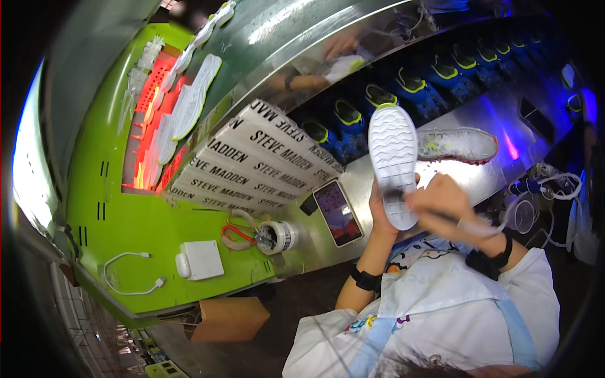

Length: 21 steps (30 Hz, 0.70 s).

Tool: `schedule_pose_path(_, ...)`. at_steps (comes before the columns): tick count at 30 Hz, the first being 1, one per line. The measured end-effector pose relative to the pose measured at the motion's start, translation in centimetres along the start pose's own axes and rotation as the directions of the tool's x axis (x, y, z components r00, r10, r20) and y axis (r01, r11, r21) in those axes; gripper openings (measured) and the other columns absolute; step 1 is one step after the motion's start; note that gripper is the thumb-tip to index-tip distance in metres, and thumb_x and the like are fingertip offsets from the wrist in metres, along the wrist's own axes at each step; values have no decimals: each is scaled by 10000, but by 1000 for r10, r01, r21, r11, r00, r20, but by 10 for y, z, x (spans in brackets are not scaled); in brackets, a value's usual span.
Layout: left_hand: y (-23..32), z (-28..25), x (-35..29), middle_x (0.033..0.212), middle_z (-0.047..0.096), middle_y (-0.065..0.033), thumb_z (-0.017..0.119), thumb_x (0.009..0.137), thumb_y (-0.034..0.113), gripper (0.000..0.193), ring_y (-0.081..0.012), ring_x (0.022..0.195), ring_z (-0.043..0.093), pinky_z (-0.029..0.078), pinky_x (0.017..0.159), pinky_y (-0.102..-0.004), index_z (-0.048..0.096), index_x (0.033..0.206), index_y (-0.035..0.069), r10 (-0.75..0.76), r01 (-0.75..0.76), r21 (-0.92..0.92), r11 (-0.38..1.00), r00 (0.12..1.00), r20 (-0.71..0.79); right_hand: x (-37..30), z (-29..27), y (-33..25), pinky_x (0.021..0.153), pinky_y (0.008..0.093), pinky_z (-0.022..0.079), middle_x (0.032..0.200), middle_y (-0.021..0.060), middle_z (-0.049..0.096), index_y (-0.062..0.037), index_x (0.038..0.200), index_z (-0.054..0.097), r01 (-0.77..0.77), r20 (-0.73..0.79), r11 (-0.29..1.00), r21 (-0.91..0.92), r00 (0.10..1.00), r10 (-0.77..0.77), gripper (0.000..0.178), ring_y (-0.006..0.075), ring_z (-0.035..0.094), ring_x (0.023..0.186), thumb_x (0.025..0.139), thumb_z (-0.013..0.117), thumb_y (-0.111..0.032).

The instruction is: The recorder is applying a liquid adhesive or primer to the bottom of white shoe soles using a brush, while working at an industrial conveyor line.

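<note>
At centre right, above the metal tabletop (378, 183), we hold a white shoe sole (393, 164) upright, ribbed tread facing us, rubbery-looking with wavy grooves and a yellow-green tip at the top. Left hand (378, 211) is clamped on its lower end from behind. Right hand (441, 201) is closed on a thin dark tool (435, 214), its tip touching the sole's lower part; tool type unclear. Both wrists carry dark bands.

Just right of the sole, a pale knit shoe (457, 145) lies on its side on the shiny steel. Behind it, a row of blue shoes with yellow-green collars (378, 101) runs along a dark belt.

Left of the sole, a phone (338, 213) lies flat, screen lit. Further left, a stack of long white boxes (252, 167) with black lettering, fanned out. Near them, a tape roll (277, 236) and red-handled scissors (236, 234). On the lime-green housing (126, 220), a white square charger (200, 259) with a looped white cable (126, 274). More white soles (192, 97) sit beside a red-glowing opening.
</note>
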<state>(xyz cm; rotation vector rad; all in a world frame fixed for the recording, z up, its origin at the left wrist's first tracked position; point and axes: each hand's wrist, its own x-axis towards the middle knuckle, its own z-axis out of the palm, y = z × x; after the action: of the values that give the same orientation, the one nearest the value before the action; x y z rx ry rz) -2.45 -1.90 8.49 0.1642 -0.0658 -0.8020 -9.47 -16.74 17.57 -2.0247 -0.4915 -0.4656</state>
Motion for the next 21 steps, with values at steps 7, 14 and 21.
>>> schedule_pose_path(7, 35, -2, 4, 1083, 571, -234, 310, 909, 508, 631, -354, 877, 600, 513, 735, -451, 408, 1292, 16, -101, 98, 130, 987, 995, 12, 4, -4, 3, 864, 336, 466, 960, 122, 667, -41, 974, 670, -126, 338, 929, 348, 941, 1, 235, 256, 626, 915, 741, 642, -43)
schedule_pose_path(14, 65, 31, 26, 1104, 601, -181, 461, 935, 195, 372, -214, 936, 633, 528, 794, -306, 505, 1182, -81, -509, 512, 639, 574, 834, -212, 11, -16, -2, 793, 309, 495, 903, 110, 677, -62, 933, 686, -76, 393, 951, 300, 918, -51, 218, 258, 635, 837, 720, 640, -52)
schedule_pose_path(21, 73, 55, 47, 1035, 617, -170, 420, 941, 309, 454, -219, 883, 624, 503, 792, -304, 546, 1125, -87, -711, 814, 482, 324, 546, -444, 5, -58, 5, 815, 316, 472, 844, 102, 650, -88, 870, 709, 52, 472, 983, 177, 872, -131, 220, 233, 579, 919, 659, 664, -47)
